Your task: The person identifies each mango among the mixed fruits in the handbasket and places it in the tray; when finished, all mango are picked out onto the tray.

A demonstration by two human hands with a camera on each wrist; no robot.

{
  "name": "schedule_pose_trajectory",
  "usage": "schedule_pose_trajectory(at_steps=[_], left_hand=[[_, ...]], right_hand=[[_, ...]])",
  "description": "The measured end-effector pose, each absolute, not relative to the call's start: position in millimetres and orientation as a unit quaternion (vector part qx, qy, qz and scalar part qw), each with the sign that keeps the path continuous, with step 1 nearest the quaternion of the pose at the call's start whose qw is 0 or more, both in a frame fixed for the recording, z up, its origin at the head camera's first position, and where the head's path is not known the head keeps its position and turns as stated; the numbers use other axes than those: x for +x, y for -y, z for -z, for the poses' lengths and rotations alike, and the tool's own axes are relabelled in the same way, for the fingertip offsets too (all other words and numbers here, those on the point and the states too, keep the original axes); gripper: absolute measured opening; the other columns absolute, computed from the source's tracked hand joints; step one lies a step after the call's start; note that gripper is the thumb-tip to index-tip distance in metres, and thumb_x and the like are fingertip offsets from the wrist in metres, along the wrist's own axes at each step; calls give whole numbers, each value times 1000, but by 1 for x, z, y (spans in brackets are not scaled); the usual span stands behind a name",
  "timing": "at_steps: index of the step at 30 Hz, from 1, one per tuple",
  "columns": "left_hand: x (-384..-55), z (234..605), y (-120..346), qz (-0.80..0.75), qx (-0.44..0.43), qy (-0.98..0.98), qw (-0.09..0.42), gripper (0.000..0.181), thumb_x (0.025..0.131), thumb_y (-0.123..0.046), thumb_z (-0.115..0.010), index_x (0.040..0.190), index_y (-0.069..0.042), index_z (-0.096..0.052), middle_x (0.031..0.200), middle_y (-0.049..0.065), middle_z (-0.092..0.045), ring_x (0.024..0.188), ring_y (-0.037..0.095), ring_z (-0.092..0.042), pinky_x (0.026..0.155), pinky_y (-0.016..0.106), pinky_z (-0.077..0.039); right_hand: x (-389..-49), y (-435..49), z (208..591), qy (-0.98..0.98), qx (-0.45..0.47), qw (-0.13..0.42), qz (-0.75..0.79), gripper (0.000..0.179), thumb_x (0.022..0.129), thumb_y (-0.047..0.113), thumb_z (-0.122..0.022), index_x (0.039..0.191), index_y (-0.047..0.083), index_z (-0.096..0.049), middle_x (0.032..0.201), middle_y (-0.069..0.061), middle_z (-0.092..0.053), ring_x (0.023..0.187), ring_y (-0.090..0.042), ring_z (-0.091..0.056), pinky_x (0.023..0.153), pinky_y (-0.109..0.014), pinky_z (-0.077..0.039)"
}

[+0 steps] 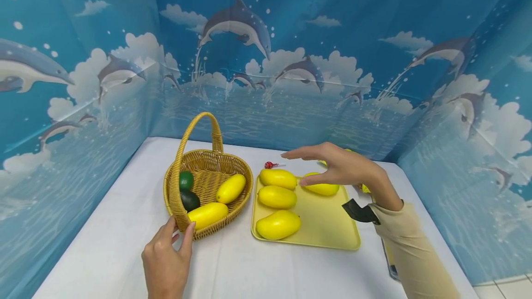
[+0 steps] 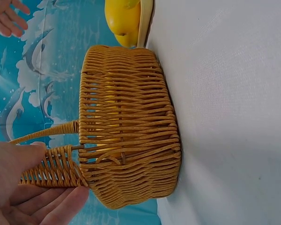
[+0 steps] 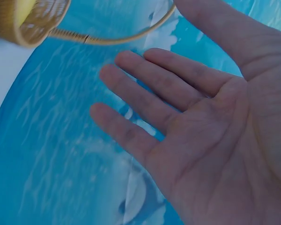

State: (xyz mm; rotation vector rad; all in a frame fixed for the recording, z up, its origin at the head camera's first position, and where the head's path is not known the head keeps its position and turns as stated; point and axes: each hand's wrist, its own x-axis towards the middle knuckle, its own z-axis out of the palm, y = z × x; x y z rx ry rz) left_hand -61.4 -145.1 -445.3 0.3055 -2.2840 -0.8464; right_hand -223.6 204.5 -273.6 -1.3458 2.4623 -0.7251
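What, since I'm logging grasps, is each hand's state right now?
Left hand: closed, holding the basket handle near its base.
Right hand: open, holding nothing.

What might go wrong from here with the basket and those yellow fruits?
The left hand grips the basket low on one side of its handle; an uneven lift might tip it and spill the fruit inside.

The mangoes on the tray are rounded and its rim is low, so a bump from the open right hand above could roll one off.

The lollipop behind the tray might get knocked too.
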Motion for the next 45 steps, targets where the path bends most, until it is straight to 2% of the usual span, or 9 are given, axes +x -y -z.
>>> schedule_pose_trajectory(at_steps=[4, 13, 18, 20, 28, 34, 45], left_hand=[[-62, 445, 144, 324, 120, 877, 335, 38, 87, -6, -92, 114, 13, -74, 101, 30, -78, 90, 45, -79, 71, 52, -69], [-62, 446, 143, 325, 126, 877, 332, 39, 88, -8, -92, 116, 13, -74, 102, 30, -78, 91, 45, -79, 72, 52, -69], [-62, 446, 144, 326, 122, 875, 337, 38, 87, -7, -92, 115, 13, -74, 101, 30, -78, 91, 45, -79, 72, 52, -69], [-63, 447, 144, 327, 121, 874, 338, 38, 88, -7, -92, 114, 13, -74, 101, 29, -78, 90, 45, -79, 72, 52, -69], [-62, 446, 145, 328, 117, 874, 340, 37, 88, -7, -91, 114, 13, -74, 101, 30, -78, 91, 46, -79, 72, 52, -69], [-63, 447, 146, 328, 117, 874, 339, 37, 89, -8, -91, 114, 13, -74, 101, 30, -78, 91, 46, -79, 71, 52, -69], [-63, 449, 147, 327, 114, 876, 335, 39, 88, -9, -91, 115, 13, -74, 101, 29, -78, 91, 44, -79, 72, 50, -69]], right_hand=[[-225, -185, 268, -819, -501, 132, 246, 62, 101, 25, -80, 156, 9, -57, 156, -7, -61, 142, -31, -60, 116, -60, -53], [-236, -134, 263, -756, -578, 164, 259, 64, 99, 17, -82, 153, -1, -55, 154, -16, -61, 141, -30, -61, 116, -43, -56], [-246, -107, 273, -732, -597, 184, 271, 63, 98, 14, -83, 152, -4, -55, 154, -17, -61, 145, -29, -57, 121, -42, -51], [-249, -97, 277, -723, -601, 199, 278, 64, 96, 12, -84, 152, -5, -55, 154, -19, -60, 146, -29, -57, 123, -42, -49], [-258, -57, 291, -705, -601, 244, 285, 70, 93, 3, -85, 153, -8, -52, 156, -22, -58, 146, -26, -56, 121, -30, -49], [-263, -30, 305, -691, -593, 286, 297, 69, 94, 1, -83, 154, -8, -51, 157, -20, -57, 147, -22, -55, 121, -27, -48], [-273, 5, 329, -675, -573, 347, 311, 65, 93, -4, -82, 151, -9, -54, 153, -23, -60, 143, -26, -59, 119, -26, -50]])
